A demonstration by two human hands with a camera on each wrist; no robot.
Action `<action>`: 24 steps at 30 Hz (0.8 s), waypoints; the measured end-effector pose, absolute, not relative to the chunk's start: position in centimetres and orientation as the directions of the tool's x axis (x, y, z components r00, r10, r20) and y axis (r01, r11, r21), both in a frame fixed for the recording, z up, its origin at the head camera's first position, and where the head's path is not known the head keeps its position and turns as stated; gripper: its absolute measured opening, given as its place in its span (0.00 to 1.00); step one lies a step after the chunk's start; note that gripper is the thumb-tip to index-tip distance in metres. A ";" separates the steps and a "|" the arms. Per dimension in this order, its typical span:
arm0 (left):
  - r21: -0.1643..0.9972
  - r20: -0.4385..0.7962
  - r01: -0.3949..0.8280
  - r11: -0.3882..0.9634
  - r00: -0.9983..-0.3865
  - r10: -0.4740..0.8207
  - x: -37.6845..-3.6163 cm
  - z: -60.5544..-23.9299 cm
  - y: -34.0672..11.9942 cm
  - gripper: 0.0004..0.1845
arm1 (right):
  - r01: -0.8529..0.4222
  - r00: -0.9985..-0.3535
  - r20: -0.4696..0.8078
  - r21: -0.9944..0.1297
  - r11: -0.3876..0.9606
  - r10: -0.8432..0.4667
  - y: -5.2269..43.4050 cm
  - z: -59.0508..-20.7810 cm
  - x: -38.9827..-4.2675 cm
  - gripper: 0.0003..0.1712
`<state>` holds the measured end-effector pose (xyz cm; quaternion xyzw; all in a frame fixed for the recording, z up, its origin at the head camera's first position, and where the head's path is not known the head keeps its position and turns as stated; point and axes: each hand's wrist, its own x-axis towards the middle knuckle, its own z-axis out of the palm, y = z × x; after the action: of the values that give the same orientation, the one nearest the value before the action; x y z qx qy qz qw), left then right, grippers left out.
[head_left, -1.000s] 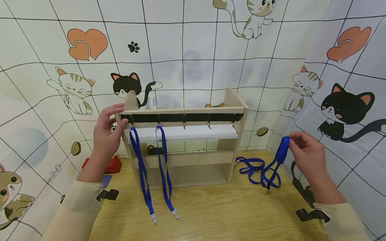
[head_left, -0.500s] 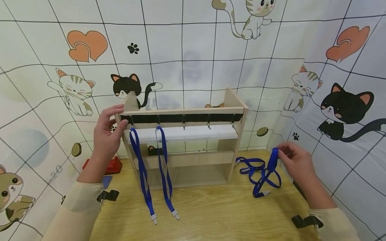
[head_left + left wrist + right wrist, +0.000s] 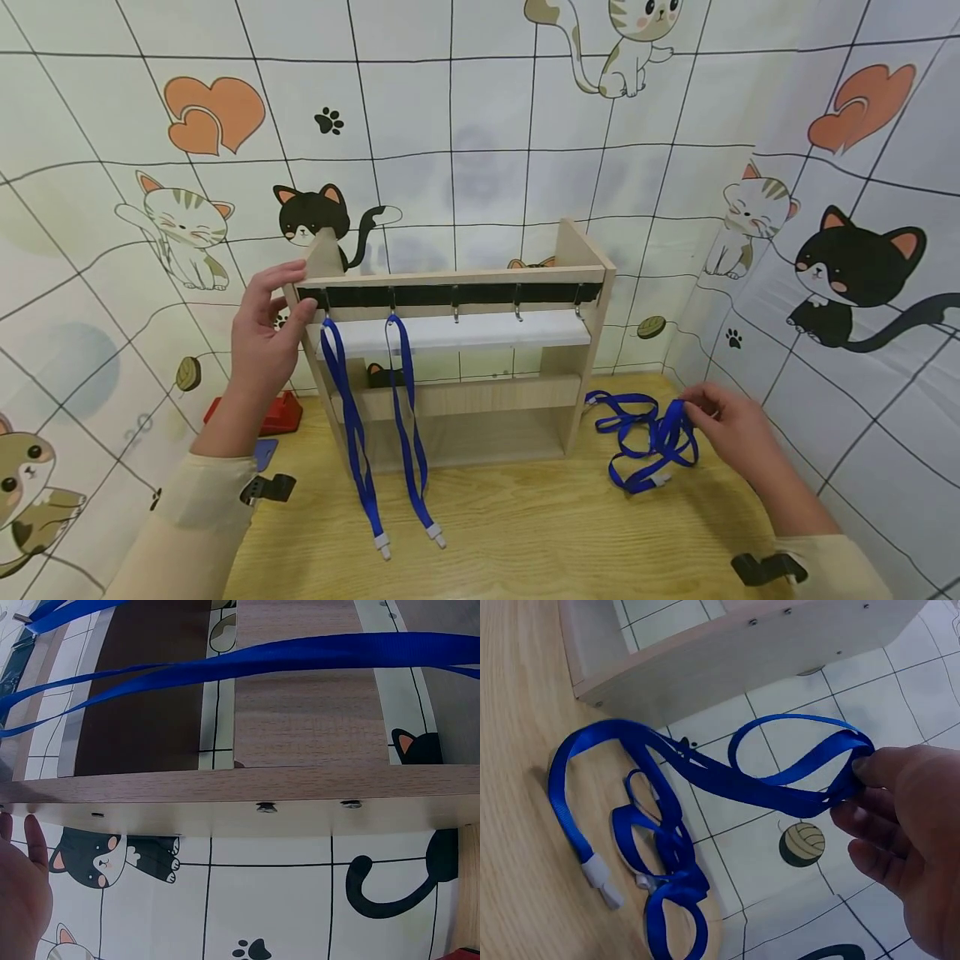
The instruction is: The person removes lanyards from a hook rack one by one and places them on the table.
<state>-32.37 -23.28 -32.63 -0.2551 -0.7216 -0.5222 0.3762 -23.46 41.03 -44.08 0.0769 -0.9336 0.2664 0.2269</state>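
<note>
A left hand (image 3: 266, 329) gripped the shelf (image 3: 465, 398) at its upper left corner, seemingly to steady it; two lanyards (image 3: 352, 408) hung from hooks (image 3: 455, 314); by the back right corner of the worktop (image 3: 525, 533), a right hand (image 3: 731, 429) pinched another lanyard (image 3: 757, 791) beside loose straps (image 3: 676, 849), apparently to separate it.

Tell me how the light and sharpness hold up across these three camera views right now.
Head view: bright and fairly even, with a soft shadow on the table below the right hand; left wrist view: dimmer, the shelf unit looking browner, one panel nearly black; right wrist view: a bit soft and hazy, the held lanyard showing little weave.
</note>
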 end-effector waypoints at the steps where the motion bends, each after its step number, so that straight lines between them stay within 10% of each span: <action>1: 0.561 0.810 0.761 0.325 -0.586 -0.025 -32.4 -32.6 -23.3 0.22 | -0.264 -0.887 0.460 -0.454 0.851 -0.029 41.1 -44.3 -23.4 0.05; 24: 0.581 0.793 0.740 0.338 -0.608 -0.033 -32.0 -32.5 -23.0 0.23 | -0.233 -0.964 0.232 -0.504 0.832 -0.130 42.2 -51.1 -25.3 0.03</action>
<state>-32.05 -22.96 -32.48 -0.2425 -0.7290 -0.5219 0.3706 -25.32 42.19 -51.14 0.0954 -0.9523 0.2740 0.0945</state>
